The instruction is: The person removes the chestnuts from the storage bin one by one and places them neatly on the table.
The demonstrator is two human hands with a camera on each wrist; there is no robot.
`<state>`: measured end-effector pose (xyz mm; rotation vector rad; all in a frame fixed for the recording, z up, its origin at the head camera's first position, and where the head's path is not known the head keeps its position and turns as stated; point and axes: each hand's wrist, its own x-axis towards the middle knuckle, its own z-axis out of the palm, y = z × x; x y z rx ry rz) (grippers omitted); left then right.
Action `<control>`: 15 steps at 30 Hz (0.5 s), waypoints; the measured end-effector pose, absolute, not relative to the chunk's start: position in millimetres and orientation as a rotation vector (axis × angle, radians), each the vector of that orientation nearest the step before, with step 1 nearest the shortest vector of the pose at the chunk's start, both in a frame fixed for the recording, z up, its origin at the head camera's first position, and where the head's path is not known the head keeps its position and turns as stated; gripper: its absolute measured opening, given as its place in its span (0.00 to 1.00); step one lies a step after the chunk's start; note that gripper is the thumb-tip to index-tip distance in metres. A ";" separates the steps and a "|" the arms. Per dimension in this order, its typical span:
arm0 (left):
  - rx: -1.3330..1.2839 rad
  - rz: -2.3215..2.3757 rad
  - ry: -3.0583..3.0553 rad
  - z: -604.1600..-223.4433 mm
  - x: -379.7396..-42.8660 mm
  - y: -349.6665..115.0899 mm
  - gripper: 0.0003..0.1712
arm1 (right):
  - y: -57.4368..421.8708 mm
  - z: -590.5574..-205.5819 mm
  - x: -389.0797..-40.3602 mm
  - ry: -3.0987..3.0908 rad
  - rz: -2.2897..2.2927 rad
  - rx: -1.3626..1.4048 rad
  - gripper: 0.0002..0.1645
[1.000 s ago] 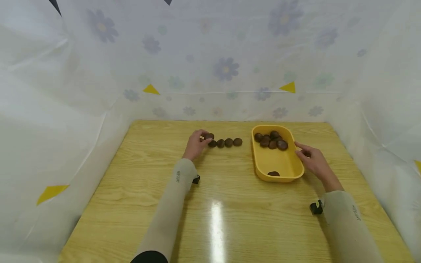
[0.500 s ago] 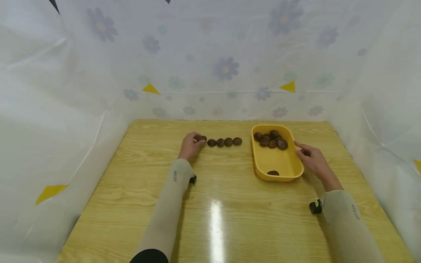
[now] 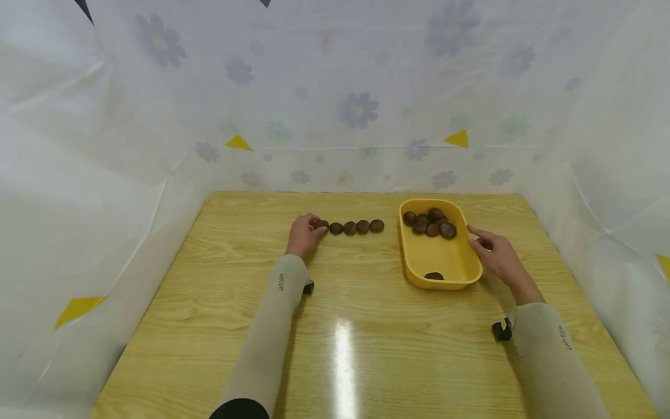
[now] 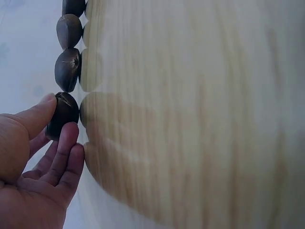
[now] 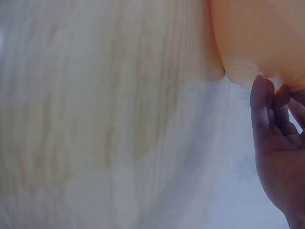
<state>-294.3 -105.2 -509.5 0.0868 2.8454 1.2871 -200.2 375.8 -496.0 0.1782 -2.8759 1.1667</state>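
Note:
My left hand [image 3: 302,235] pinches a brown chestnut [image 4: 64,113] between thumb and fingers at the left end of a row. Several more chestnuts [image 3: 349,228] line up to its right on the wooden table, set close together. To the right of that row stands a yellow plastic tray [image 3: 431,256] holding a cluster of chestnuts [image 3: 433,223] at its far end and one chestnut [image 3: 433,276] near its front wall. My right hand [image 3: 499,255] rests its fingertips against the tray's outer right side, as the right wrist view shows from close by.
The wooden table [image 3: 209,326] reaches back to a white plastic sheet [image 3: 314,93] printed with flowers. The sheet also rises on the left and right sides. Yellow triangles [image 3: 458,139] mark it.
The left hand has moved left from above the row and come down with its chestnut at the row's left end. The right hand and the tray stay in place.

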 end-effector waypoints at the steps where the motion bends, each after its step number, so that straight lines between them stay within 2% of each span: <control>1: 0.090 1.284 2.848 -509.1 -293.9 -105.1 0.19 | 375.8 -496.2 -200.2 -2.874 1.168 0.179 0.33; 15: 0.111 1.349 2.790 -503.3 -288.9 -103.1 0.28 | 377.5 -491.5 -192.7 -2.876 1.184 0.160 0.33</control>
